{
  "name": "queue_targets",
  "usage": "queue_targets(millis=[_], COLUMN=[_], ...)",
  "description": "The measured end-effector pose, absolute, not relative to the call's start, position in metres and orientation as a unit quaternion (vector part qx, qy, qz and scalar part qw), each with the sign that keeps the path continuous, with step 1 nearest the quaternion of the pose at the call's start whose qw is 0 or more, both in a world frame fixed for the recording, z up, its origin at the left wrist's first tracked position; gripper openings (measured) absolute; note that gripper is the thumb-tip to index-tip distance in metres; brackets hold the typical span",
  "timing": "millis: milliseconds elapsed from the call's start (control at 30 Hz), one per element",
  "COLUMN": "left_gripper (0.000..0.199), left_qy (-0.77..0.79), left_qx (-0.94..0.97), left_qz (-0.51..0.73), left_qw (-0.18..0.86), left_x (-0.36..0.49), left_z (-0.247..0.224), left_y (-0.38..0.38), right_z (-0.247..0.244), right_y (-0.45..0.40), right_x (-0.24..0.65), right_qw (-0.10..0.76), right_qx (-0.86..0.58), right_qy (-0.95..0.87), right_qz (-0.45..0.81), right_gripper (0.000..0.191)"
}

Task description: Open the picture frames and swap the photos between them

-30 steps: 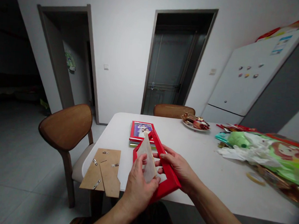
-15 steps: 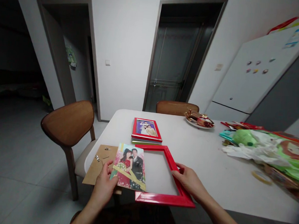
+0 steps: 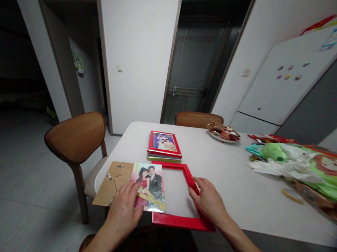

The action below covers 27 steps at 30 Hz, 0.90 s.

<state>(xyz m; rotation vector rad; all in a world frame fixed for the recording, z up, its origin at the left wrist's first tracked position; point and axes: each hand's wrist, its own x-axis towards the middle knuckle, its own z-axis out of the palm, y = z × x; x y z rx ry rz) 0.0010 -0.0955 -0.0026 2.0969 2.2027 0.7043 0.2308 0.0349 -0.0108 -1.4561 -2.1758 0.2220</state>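
Observation:
A couple's photo (image 3: 155, 184) lies across the left side of a red frame (image 3: 179, 221) and the right part of a brown backing board (image 3: 107, 187) with metal clips. My left hand (image 3: 125, 203) rests over the photo's lower left, fingers spread and palm down. On the red frame's right side lies my right hand (image 3: 208, 198), its fingers apart over the edge. The frame's opening shows the white tabletop. Behind it sits a stack topped by a red-framed picture (image 3: 165, 144).
The white table (image 3: 234, 175) also bears a plate of items (image 3: 224, 133), green and white packaging (image 3: 297, 160) and a tape roll (image 3: 292, 196). Wooden chairs stand at the left (image 3: 78, 137) and behind the table (image 3: 199, 119).
The photo has been lowered flat, and my left hand has opened and moved onto it. My right hand has loosened from the frame's edge and shifted slightly left.

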Motion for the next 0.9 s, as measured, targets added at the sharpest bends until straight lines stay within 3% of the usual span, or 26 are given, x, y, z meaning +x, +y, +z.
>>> queue_targets(millis=[133, 300, 467, 600, 767, 900], left_gripper=[0.063, 0.064, 0.065, 0.054, 0.034, 0.037], left_qy=[0.652, 0.675, 0.654, 0.609, 0.623, 0.552], left_qx=[0.739, 0.728, 0.715, 0.684, 0.517, 0.348], left_qz=[0.169, 0.120, 0.243, 0.399, 0.584, 0.718], left_qw=[0.026, 0.009, -0.053, -0.055, 0.051, 0.243], left_x=[0.022, 0.031, 0.024, 0.012, 0.007, 0.029], left_z=[-0.007, -0.017, -0.025, -0.012, 0.020, 0.024], left_y=[-0.089, -0.078, -0.076, -0.077, -0.082, -0.079], right_z=[-0.014, -0.022, 0.007, 0.037, 0.036, 0.012], right_y=[0.024, 0.021, 0.010, -0.007, -0.017, -0.012], right_x=[0.189, 0.142, 0.122, 0.106, 0.107, 0.130], right_qw=[0.310, 0.385, 0.475, 0.462, 0.434, 0.432], right_qx=[-0.475, -0.410, -0.355, -0.323, -0.357, -0.387], right_qy=[-0.754, -0.581, -0.488, -0.450, -0.458, -0.385], right_qz=[0.332, 0.588, 0.640, 0.692, 0.689, 0.718], right_gripper=[0.049, 0.072, 0.076, 0.072, 0.048, 0.037])
